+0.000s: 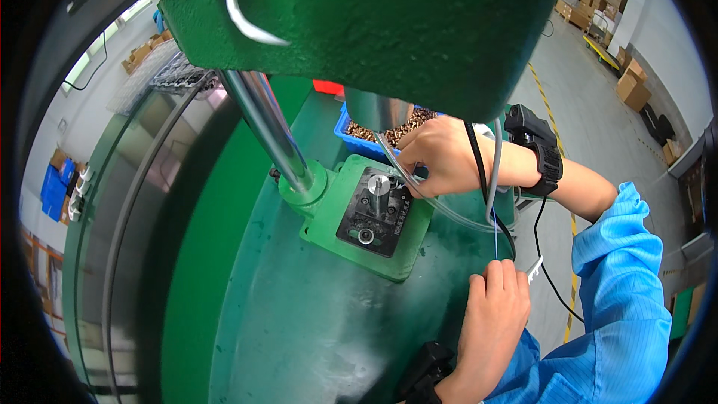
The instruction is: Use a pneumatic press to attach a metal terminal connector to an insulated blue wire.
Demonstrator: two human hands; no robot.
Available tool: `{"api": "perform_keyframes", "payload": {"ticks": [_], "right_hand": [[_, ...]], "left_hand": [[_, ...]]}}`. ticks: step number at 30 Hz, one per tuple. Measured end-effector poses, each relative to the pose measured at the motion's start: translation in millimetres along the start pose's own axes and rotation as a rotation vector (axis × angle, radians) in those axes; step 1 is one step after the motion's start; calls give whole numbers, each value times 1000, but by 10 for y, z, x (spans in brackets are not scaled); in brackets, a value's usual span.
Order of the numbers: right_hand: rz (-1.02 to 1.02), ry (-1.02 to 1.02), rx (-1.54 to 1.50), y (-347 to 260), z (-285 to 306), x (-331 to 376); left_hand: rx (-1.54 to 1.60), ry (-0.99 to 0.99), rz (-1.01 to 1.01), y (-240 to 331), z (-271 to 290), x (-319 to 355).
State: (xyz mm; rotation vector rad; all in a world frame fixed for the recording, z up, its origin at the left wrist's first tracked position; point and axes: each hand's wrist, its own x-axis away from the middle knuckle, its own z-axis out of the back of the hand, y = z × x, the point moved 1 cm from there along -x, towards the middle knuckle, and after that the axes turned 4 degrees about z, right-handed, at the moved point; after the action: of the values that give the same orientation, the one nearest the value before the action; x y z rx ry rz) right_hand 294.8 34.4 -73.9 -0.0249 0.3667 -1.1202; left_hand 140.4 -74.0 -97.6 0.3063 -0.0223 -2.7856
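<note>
Right hand (441, 155) is reaching to the die block (372, 211), fingertips pinched by the steel pin (379, 187); what they hold is unclear. Left hand (490, 313) is resting curled on the press table (314, 322), gripping nothing visible.

Green press base (329, 307), blue tray (345, 132), light-blue sleeve (624, 299), black wristband (544, 158).

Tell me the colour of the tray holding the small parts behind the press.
Blue: the tray shows as a blue plastic bin in the head view.

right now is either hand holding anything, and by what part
The right hand pinches a small part at the black fixture; its grip point is hidden. The left hand rests on the green machine table, fingers curled; contents unclear.
</note>
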Motion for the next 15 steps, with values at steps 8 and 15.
{"api": "perform_keyframes", "payload": {"ticks": [8, 15], "right_hand": [[-106, 72, -126, 7, -83, 57], [-61, 42, -99, 43, -130, 55]], "left_hand": [[-20, -22, -2, -20, 11, 3], [-4, -31, -9, -7, -24, 2]]}}
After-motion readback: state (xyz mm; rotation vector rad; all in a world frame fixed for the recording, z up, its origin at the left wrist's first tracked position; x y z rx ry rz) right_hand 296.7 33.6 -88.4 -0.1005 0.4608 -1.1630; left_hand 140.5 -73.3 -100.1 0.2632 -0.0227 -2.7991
